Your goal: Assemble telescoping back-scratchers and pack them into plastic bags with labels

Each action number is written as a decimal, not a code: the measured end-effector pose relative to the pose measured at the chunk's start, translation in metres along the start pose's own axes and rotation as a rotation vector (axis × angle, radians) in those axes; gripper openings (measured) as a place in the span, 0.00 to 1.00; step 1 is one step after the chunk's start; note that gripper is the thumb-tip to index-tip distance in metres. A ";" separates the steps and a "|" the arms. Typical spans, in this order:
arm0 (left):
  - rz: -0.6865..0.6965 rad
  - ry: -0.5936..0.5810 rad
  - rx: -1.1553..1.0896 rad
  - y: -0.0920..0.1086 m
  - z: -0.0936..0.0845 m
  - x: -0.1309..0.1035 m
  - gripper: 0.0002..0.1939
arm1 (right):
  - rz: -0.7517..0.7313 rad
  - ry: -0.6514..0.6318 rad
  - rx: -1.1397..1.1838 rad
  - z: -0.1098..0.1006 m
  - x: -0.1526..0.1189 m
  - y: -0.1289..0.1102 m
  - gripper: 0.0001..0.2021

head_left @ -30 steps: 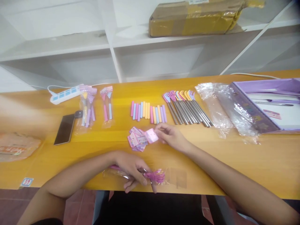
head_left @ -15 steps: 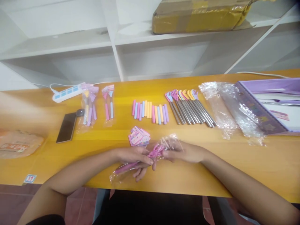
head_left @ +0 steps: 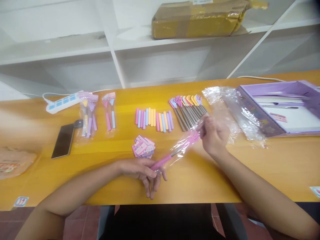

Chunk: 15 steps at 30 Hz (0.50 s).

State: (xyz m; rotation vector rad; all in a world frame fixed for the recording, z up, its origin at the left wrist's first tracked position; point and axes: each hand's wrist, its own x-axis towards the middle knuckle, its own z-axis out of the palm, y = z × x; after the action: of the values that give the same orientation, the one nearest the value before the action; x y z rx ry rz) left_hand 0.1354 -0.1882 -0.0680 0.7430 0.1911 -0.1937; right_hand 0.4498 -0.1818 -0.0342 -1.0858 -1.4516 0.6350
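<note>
A pink back scratcher with a metal shaft lies slantwise inside a clear plastic bag, above the table's front half. My left hand pinches the handle end through the film between thumb and fingers, its other fingers hanging down. Up at the claw end, my right hand is closed on the top of the bag. Just beyond my left hand is a loose pile of printed cards. Behind my right hand lies a row of back scratcher shafts with coloured claws, and left of it several pastel handle sleeves.
Bagged back scratchers lie at the left, near a power strip and a phone. Clear bags are stacked beside a purple box at the right. Behind stands a white shelf with a taped carton.
My right hand has moved up and right, drawing the bag's top end away from my left hand. The bagged back scratcher now stretches between both hands. The view has shifted slightly.
</note>
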 end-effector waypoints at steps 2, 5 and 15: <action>-0.011 0.006 0.009 -0.001 -0.001 0.000 0.22 | 0.083 0.017 0.023 -0.009 0.004 0.000 0.32; -0.023 0.022 0.009 -0.002 -0.001 0.000 0.20 | 0.077 0.060 -0.056 -0.028 0.012 0.002 0.31; -0.040 0.177 0.088 0.000 0.006 0.000 0.22 | 0.228 -0.009 0.307 -0.027 0.021 0.004 0.34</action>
State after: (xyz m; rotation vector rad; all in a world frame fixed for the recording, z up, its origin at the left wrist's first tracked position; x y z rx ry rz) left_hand 0.1361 -0.1921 -0.0639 0.8442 0.3674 -0.1755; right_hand 0.4786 -0.1669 -0.0233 -1.0114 -1.1982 0.9905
